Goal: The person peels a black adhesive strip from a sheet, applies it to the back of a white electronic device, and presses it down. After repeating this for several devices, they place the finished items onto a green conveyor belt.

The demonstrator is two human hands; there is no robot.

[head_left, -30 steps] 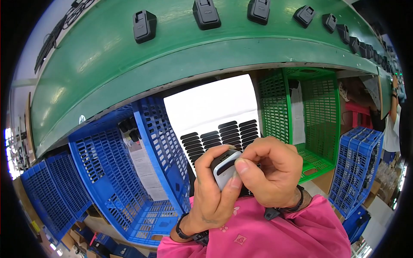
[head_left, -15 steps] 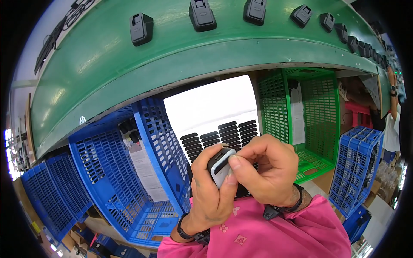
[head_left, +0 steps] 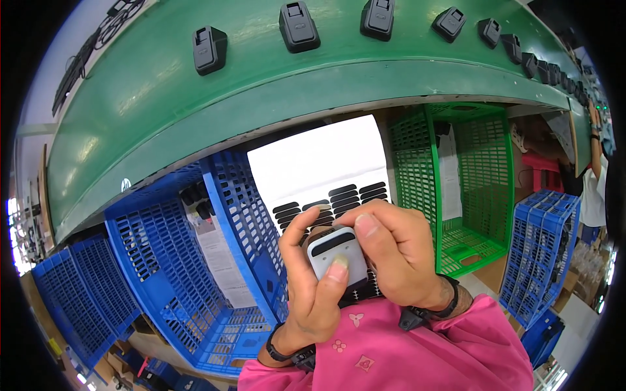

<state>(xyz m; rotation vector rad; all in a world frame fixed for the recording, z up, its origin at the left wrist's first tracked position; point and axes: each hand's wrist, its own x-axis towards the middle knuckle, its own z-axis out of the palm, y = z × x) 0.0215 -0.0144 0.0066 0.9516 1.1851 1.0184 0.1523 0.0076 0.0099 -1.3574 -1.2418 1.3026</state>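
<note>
My left hand is closed around a small grey and black device with rounded corners. Its pale grey face, tilted up toward me, carries a black strip along the top end, and my left thumb presses on the lower part. My right hand grips the device's right side, thumb at the upper right corner and other fingers curled behind, partly hidden. Beneath both hands lies a white sheet bearing rows of black oval stickers; the hands cover part of these rows.
Black devices stand in a line on the green surface ahead. A blue crate at left holds papers and black parts; a green crate stands at right. Stacked blue crates lie farther right. Another person's arm shows far right.
The device's grey face has turned up toward me. My right fingertips have left the black strip and now sit at its right edge. Black devices ahead have shifted slightly left.
</note>
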